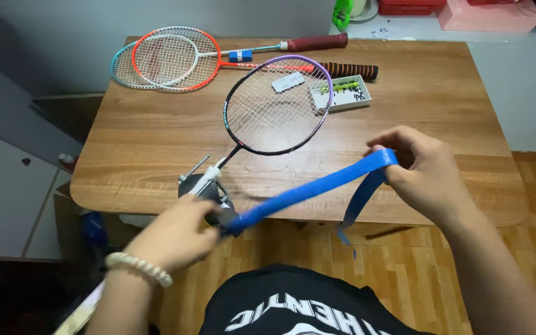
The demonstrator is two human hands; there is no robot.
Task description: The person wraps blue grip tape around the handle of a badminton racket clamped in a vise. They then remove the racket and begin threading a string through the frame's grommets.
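**Me:** Both hands are busy. Left hand is curled around the butt of the racket handle, thumb pressing the near end of the blue grip tape onto it. Right hand is pinching the tape's far part between thumb and fingertips, pulled taut.

**Friend:** Where does the tape sit?

**Me:** In the air over the near edge of the tabletop, stretched between my hands. Its long axis runs from lower left at the handle up to the right at my fingers. Past the pinch it folds over, and a loose tail hangs down toward the floor.

**Friend:** And the racket?

**Me:** Purple-and-black racket, head flat on the tabletop, pointing away from me and a bit right; the shaft comes back to my left hand off the edge.

**Friend:** How does it handle?

**Me:** I judge the tape light, soft and a bit stretchy, likely tacky, prone to twisting or creasing if it goes slack. Best held flat by its edges, close to the fold. The racket looks light and stiff, with the firm hold at the handle.

**Friend:** Anything else up there?

**Me:** Only the head view to go by: two more rackets crossed at the far left, a small white tray just beside the purple rim, and a blue roll near the far shafts.
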